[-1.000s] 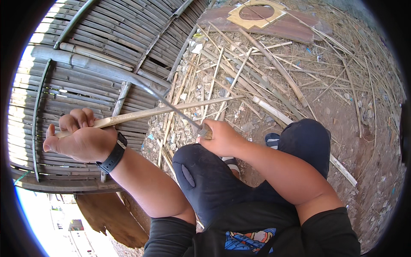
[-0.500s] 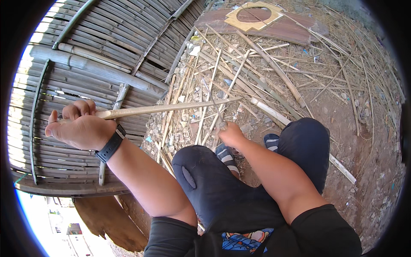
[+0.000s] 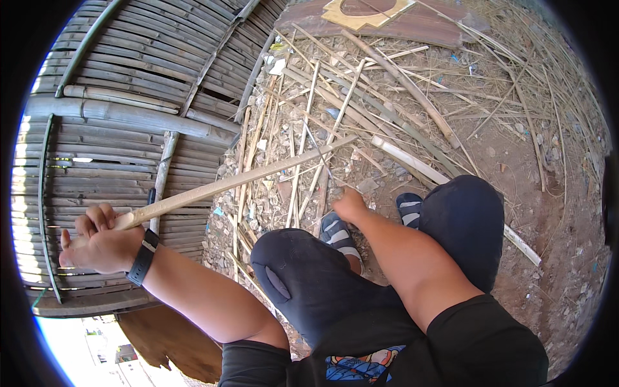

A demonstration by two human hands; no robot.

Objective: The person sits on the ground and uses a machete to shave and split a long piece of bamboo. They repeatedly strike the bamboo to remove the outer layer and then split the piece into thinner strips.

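My left hand (image 3: 106,242), with a dark watch on its wrist, is closed around the near end of a long split bamboo strip (image 3: 238,179). The strip slants up to the right, over the littered ground, in front of my knees. Lower and to the right, my right hand (image 3: 350,205) is a closed fist around the handle of a thin-bladed knife (image 3: 320,153). Its narrow blade points up and to the left and crosses the strip near the far tip. Most of the handle is hidden by my fingers.
A bamboo slat wall (image 3: 129,71) rises on the left. Several bamboo poles (image 3: 412,90) and strips lie over dirt and stones ahead. A brown board (image 3: 296,26) bears a yellowish frame with a round hole (image 3: 361,20) at the back. My sandalled feet (image 3: 338,235) stand below.
My left hand has moved down and left, so the bamboo strip now slants more steeply. My right hand and the knife have shifted only slightly. The whole view has tilted a little.
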